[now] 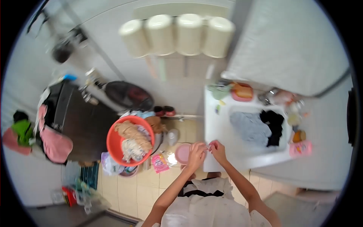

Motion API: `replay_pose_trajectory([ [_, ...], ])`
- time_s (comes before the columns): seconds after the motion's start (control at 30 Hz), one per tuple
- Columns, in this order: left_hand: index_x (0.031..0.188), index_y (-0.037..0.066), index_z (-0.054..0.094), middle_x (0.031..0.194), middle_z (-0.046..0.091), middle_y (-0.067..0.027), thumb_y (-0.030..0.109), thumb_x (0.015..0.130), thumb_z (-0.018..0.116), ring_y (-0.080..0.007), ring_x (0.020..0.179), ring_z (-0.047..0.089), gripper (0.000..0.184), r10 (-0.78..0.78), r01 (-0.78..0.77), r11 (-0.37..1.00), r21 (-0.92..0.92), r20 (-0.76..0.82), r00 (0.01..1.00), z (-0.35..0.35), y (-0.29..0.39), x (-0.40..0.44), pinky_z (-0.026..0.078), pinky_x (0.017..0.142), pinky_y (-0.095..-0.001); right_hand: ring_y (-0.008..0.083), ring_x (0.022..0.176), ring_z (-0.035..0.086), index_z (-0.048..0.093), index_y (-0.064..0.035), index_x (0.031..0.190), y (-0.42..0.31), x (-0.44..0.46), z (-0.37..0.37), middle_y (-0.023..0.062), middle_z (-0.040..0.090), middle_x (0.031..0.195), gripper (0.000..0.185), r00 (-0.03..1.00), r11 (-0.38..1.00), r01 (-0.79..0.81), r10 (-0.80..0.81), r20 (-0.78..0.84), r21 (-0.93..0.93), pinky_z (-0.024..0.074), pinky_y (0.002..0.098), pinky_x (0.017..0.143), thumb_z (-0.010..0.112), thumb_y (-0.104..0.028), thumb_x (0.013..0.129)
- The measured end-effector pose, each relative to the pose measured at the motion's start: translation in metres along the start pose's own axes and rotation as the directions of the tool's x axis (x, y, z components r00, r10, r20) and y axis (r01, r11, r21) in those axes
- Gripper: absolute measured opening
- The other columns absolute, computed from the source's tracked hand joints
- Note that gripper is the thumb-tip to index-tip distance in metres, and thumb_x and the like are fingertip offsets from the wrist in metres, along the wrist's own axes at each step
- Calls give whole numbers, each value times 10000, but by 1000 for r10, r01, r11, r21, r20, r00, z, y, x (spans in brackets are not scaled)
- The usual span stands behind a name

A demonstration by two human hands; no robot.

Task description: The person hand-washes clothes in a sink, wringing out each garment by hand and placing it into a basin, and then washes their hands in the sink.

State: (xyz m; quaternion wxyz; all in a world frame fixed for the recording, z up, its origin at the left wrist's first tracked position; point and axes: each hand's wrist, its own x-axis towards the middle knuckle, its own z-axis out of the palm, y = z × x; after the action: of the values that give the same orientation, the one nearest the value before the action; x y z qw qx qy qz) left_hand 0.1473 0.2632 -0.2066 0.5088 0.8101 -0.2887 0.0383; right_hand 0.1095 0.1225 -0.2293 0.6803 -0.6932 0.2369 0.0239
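My left hand [197, 154] and my right hand [217, 150] meet at the near left corner of the white sink counter [213, 130]. The fingers of both are bent and closed around something small and pale between them, too small to name. Light blue cloth [249, 128] and black cloth [273, 126] lie in the sink basin, to the right of my hands. A pink round basin [183, 153] is below and just left of my left hand, on the floor side.
An orange-red tub [112, 142] of clothes stands at the left, beside a dark washing machine [85, 128]. A pink packet [160, 163] lies on the tiled floor. Another pink packet [300, 149] and bottles line the counter's right side. Four cream cups [189, 34] hang on the wall.
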Motion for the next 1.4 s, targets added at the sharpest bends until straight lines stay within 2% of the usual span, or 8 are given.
replay_pose_trajectory([
  [0.07, 792, 51, 539, 947, 483, -98, -42, 628, 490, -287, 934, 425, 195, 65, -51, 995, -83, 181, 981, 21, 18, 5, 341, 816, -378, 222, 691, 525, 505, -10, 832, -11, 0, -40, 97, 535, 707, 123, 950, 723, 111, -279, -142, -681, 436, 328, 594, 501, -79, 729],
  [0.13, 786, 36, 541, 910, 502, -100, -70, 615, 480, -281, 902, 452, 210, 108, -85, 991, -101, 242, 964, 41, 28, 8, 372, 785, -359, 281, 787, 492, 487, -20, 891, 10, 13, -88, 139, 504, 861, 235, 854, 399, 54, -493, -164, -915, 416, 384, 673, 543, -96, 675],
  [0.33, 767, 31, 539, 854, 514, -103, -61, 645, 479, -288, 877, 458, 164, 102, -34, 983, -178, 388, 916, 89, 47, 13, 382, 765, -356, 269, 972, 412, 326, -50, 1211, 62, 50, -230, 115, 432, 1052, 524, 732, -34, -340, -637, -242, -940, 355, 448, 758, 476, -122, 715],
  [0.67, 918, -1, 514, 947, 504, -152, -64, 639, 445, -286, 911, 464, 294, -286, 349, 934, -73, 430, 856, 202, 60, 36, 391, 770, -332, 255, 580, 588, 468, 16, 1004, 111, 59, -247, 131, 584, 658, 273, 897, 319, -274, -256, -361, -907, 456, 385, 601, 431, -102, 760],
  [0.93, 1161, -11, 322, 1117, 386, -212, 3, 565, 584, -357, 1022, 380, 650, 18, -96, 963, 250, 295, 955, 283, 18, 65, 312, 896, -399, 366, 766, 558, 485, -18, 969, 73, -12, -289, 207, 568, 736, 291, 993, 543, 119, -53, 107, -831, 448, 416, 663, 500, -41, 680],
  [1.07, 1122, 3, 358, 1015, 477, -174, 140, 561, 657, -333, 973, 429, 650, -184, -13, 923, 385, 470, 863, 294, 11, 61, 353, 821, -415, 317, 813, 521, 474, -68, 1064, 45, -40, -321, 173, 531, 918, 433, 971, 839, 95, 40, 234, -535, 405, 395, 698, 606, -145, 659],
  [1.27, 1034, -3, 418, 726, 562, -181, 217, 697, 551, -355, 731, 527, 424, -306, 172, 943, 284, 543, 782, 280, 22, 45, 396, 671, -436, 356, 1016, 359, 266, -82, 1246, 42, -18, -351, 170, 389, 1121, 838, 923, 553, 11, -326, -204, -833, 303, 433, 826, 713, -244, 556],
  [1.4, 1047, -13, 424, 783, 557, -217, 240, 741, 489, -357, 723, 537, 402, -342, 201, 932, 301, 550, 762, 239, 53, 43, 411, 663, -419, 380, 971, 438, 232, -52, 1258, 60, 15, -352, 229, 487, 1040, 899, 994, 562, -106, 31, -107, -821, 334, 429, 835, 719, -300, 544],
])
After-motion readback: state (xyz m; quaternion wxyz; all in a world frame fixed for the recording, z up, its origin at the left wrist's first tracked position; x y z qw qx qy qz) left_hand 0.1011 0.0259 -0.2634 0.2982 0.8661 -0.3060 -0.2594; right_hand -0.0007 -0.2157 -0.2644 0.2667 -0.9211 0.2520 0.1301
